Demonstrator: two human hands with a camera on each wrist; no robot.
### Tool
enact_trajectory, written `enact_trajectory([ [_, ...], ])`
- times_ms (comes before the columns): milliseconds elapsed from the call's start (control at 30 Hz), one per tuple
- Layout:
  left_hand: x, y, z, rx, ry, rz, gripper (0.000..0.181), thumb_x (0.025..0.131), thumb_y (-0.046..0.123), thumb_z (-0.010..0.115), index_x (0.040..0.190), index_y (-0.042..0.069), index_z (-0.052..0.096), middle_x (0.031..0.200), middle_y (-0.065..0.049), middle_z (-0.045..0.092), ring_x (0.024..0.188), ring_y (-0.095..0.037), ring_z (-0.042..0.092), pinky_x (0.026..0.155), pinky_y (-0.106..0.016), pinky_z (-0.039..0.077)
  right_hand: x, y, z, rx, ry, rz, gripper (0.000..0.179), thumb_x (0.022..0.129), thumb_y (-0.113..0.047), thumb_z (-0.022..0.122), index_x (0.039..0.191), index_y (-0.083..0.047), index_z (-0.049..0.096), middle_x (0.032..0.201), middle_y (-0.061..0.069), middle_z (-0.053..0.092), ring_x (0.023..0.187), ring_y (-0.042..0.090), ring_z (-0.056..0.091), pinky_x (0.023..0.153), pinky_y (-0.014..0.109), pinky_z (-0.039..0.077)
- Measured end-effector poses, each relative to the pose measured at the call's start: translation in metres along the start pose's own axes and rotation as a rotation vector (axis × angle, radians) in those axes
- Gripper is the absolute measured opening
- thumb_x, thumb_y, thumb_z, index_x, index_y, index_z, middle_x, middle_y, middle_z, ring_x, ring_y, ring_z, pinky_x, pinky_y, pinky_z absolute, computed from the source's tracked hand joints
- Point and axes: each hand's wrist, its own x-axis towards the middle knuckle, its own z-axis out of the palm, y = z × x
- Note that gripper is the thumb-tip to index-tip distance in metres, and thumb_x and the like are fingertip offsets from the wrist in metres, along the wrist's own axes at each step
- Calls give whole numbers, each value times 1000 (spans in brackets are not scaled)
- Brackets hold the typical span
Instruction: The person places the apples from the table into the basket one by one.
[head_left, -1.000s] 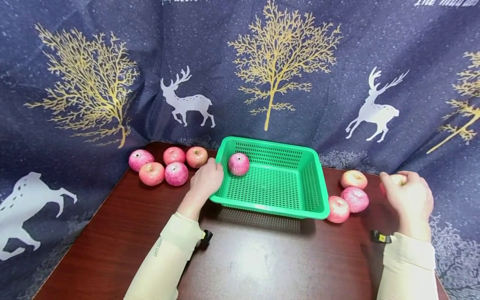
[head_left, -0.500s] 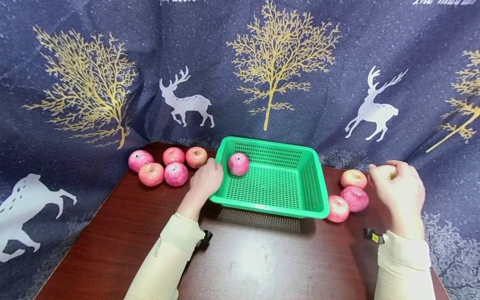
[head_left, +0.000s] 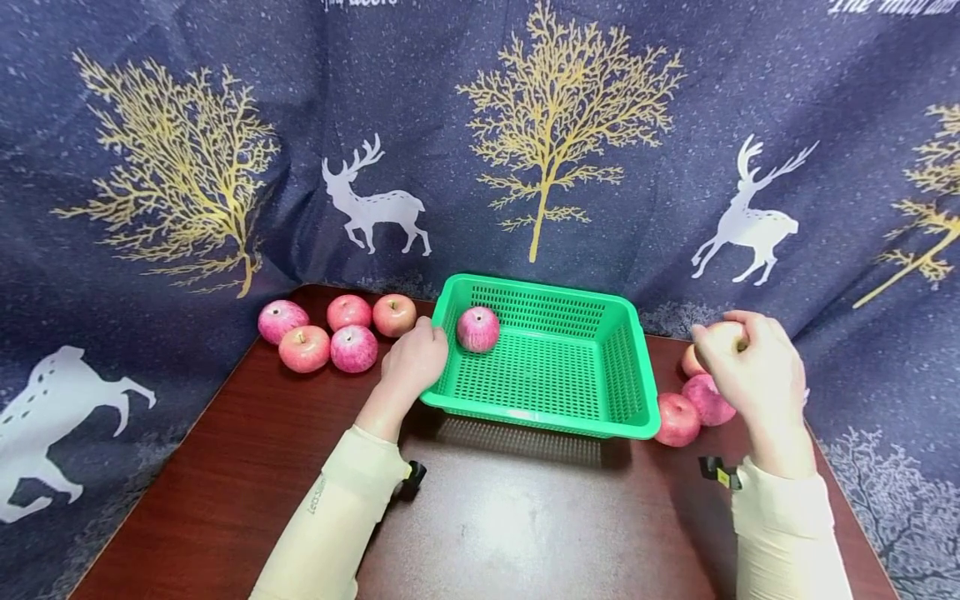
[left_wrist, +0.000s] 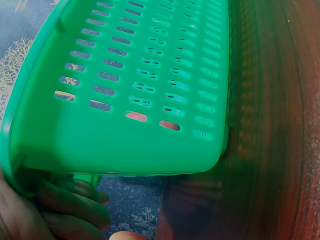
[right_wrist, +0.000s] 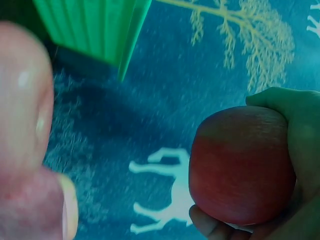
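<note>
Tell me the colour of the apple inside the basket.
That apple is pinkish red with paler streaks, clearest in head view.

A deer-printed blue cloth (head_left: pixel 442 100) hangs behind a brown table (head_left: pixel 585 525).

White lettering (head_left: pixel 892 7) on the dark blue cloth (head_left: pixel 420 67) is cut off at the top right of the head view; "The" can be read, but the following words are unclear. Another white line (head_left: pixel 360 2), top left, is too cropped to read. Small dark print (head_left: pixel 317 496) on the cream left sleeve (head_left: pixel 341 517) seems to begin "Lets"; the rest is too small.
</note>
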Motion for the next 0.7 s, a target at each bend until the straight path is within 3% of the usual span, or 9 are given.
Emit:
enact_trajectory([
  [433, -2, 1, -2, -6, -8, 3, 49, 115, 40, 33, 134, 3, 60, 134, -26, 71, 121, -51, 69, 95, -69, 52, -3, -45, 23, 52, -58, -214, 48, 98, -44, 79, 128, -7, 76, 125, 21, 73, 122, 42, 68, 100, 61, 48],
  [700, -1, 1, -2, -4, -9, -1, 49, 115, 40, 33, 135, 3, 60, 134, -26, 71, 121, -52, 69, 96, -70, 52, -7, -67, 34, 56, -118, -263, 49, 98, -49, 79, 129, -11, 77, 128, 14, 74, 118, 39, 70, 95, 63, 50],
])
